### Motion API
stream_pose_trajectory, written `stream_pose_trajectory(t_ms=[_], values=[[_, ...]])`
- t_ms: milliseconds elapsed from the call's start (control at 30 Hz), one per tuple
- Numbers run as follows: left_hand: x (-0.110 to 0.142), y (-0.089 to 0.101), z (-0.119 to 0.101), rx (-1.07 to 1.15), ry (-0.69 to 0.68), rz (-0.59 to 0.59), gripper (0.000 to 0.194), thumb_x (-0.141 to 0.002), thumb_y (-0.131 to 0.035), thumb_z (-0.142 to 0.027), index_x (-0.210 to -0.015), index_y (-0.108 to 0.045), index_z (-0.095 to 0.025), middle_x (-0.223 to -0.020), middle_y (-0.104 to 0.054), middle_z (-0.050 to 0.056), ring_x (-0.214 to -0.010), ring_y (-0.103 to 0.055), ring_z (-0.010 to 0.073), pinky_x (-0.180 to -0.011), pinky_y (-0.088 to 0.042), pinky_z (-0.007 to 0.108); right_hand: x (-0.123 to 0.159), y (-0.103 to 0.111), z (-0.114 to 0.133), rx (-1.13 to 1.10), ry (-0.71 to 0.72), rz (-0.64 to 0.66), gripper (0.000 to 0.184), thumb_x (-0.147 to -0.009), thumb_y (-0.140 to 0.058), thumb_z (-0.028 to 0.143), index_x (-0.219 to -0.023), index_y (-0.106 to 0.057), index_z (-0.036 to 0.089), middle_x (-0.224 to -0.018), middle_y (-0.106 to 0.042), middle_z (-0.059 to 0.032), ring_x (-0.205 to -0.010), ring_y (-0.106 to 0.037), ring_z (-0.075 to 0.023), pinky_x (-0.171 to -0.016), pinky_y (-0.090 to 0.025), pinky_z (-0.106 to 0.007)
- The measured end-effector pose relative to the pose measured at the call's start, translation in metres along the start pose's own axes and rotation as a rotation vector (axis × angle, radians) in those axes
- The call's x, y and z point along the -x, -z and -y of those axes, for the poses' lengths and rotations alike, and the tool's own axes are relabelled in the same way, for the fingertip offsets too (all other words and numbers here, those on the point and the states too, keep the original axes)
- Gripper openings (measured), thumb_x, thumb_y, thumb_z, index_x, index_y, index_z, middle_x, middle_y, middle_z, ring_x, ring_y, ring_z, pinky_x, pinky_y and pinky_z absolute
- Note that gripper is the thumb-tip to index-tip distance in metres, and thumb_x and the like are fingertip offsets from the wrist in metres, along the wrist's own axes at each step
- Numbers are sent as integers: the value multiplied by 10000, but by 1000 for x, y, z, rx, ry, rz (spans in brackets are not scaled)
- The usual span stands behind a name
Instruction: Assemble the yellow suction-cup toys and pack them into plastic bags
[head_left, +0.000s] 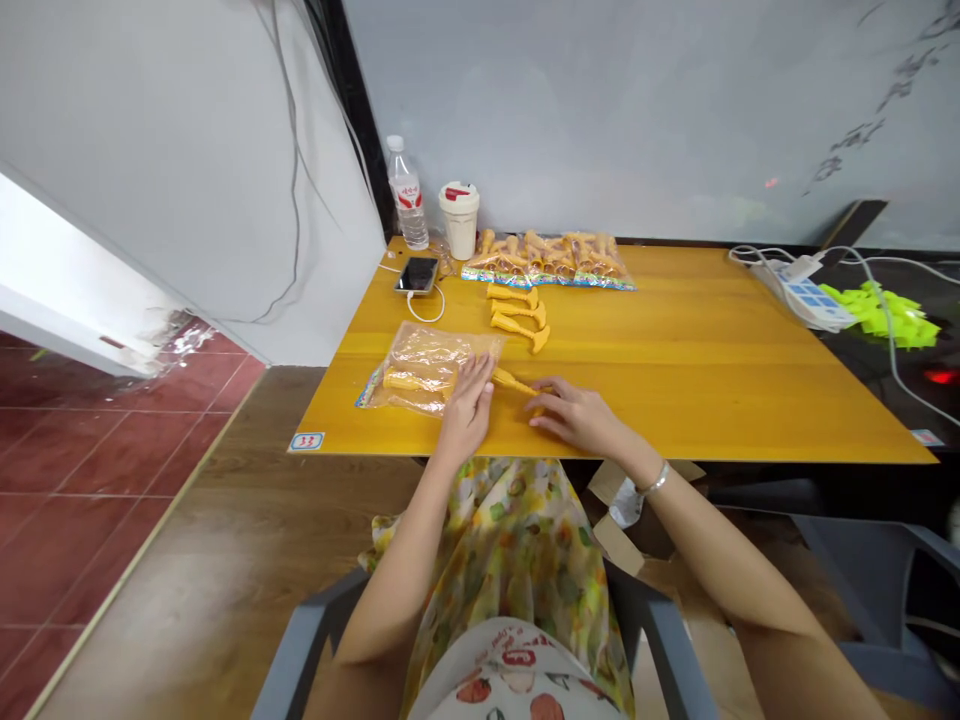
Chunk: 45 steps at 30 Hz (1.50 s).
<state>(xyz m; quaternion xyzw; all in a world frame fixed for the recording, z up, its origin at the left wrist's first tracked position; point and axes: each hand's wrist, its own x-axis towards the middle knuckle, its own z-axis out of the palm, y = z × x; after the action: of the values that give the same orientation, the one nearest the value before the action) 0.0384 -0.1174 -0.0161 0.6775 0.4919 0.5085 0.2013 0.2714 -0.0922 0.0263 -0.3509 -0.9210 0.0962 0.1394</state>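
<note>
My left hand point(466, 408) lies with its fingers stretched out over the open end of a clear plastic bag point(435, 345). A yellow toy hammer point(409, 381) shows through the bag near its lower side. Between my hands is another yellow toy hammer point(513, 380), its handle pointing left toward the bag's mouth. The fingers of my right hand point(576, 412) are closed around its head end, which they mostly cover. Behind my hands, several loose yellow toy hammers point(517, 325) lie in a small group on the table.
Several filled bags of yellow toy hammers point(551, 262) line the wooden table's point(675, 350) back edge. A water bottle point(408, 200), a lidded cup point(459, 222) and a phone on a cable point(416, 275) stand at back left. A power strip point(814, 300) and yellow-green pieces point(885, 315) are at right.
</note>
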Motion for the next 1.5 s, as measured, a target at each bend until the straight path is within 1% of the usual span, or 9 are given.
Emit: stream_pose_trajectory(t_ms=[233,367,500,700,933,1100,1200,1333,1500], values=[[2,-1,-5,-109,-195,34,473,-1041,-334,-310,-1501,-434,-269,-1530,-488,78,-1498,-330,221,-1268,-213,544,-56,-17,14,141,67,-28,350,-1007,-497,368,-1272,-640,189,-1308,-602,-178,-1060,-643,-267,-856,-544,-387],[3,-1,-6,-112,-285,16,489,-1037,-345,-251,-1524,-394,-261,-1536,-478,97,-1494,-340,216,-1261,-242,526,-81,-26,23,169,63,57,327,-981,-509,233,-1228,-655,76,-1208,-650,-230,-1093,-631,-300,-926,-520,-414],[2,-1,-4,-81,-360,3,502,-1033,-362,-225,-1534,-374,-255,-1507,-516,102,-1488,-355,215,-1246,-281,520,-95,-35,28,131,5,140,337,-992,-469,196,-1246,-649,69,-1211,-676,-214,-1110,-640,-283,-951,-519,-398],[2,0,-5,-92,-365,17,514,-1030,-366,-203,-1541,-357,-255,-1511,-513,99,-1478,-377,205,-1233,-319,504,-95,-48,25,40,20,65,415,-986,-460,171,-1374,-572,75,-1384,-602,-205,-1274,-573,-274,-1096,-449,-413],[2,-1,-5,-237,-252,-31,490,-1035,-371,-295,-1515,-407,-205,-1543,-465,128,-1510,-309,246,-1257,-229,549,-84,-54,14,-101,200,-7,431,-873,-560,109,-1297,-636,114,-1313,-644,-205,-1234,-603,-285,-1048,-499,-456],[2,-3,-4,-291,-224,12,460,-1043,-332,-298,-1473,-472,-215,-1555,-453,105,-1519,-290,236,-1265,-200,543,-80,-56,13,-109,208,0,419,-861,-524,66,-1257,-660,85,-1239,-681,-214,-1153,-650,-277,-1019,-523,-446],[2,-2,-5,-282,-276,37,458,-1042,-329,-273,-1467,-477,-184,-1528,-490,113,-1512,-308,224,-1265,-216,527,-82,-60,14,-82,219,-37,496,-881,-496,72,-1371,-573,74,-1410,-577,-224,-1322,-543,-292,-1132,-424,-497],[0,-1,-7,-293,-303,65,459,-1040,-337,-271,-1469,-473,-181,-1514,-507,116,-1503,-331,223,-1260,-237,526,-85,-68,16,-107,223,-62,509,-949,-457,122,-1457,-488,99,-1534,-464,-173,-1452,-397,-258,-1234,-278,-457],[1,-3,-5,-338,-272,68,463,-1037,-354,-299,-1471,-475,-192,-1550,-460,112,-1519,-294,239,-1259,-233,533,-84,-78,13,-156,170,-92,490,-962,-435,127,-1446,-509,122,-1537,-461,-171,-1447,-407,-276,-1226,-291,-482]])
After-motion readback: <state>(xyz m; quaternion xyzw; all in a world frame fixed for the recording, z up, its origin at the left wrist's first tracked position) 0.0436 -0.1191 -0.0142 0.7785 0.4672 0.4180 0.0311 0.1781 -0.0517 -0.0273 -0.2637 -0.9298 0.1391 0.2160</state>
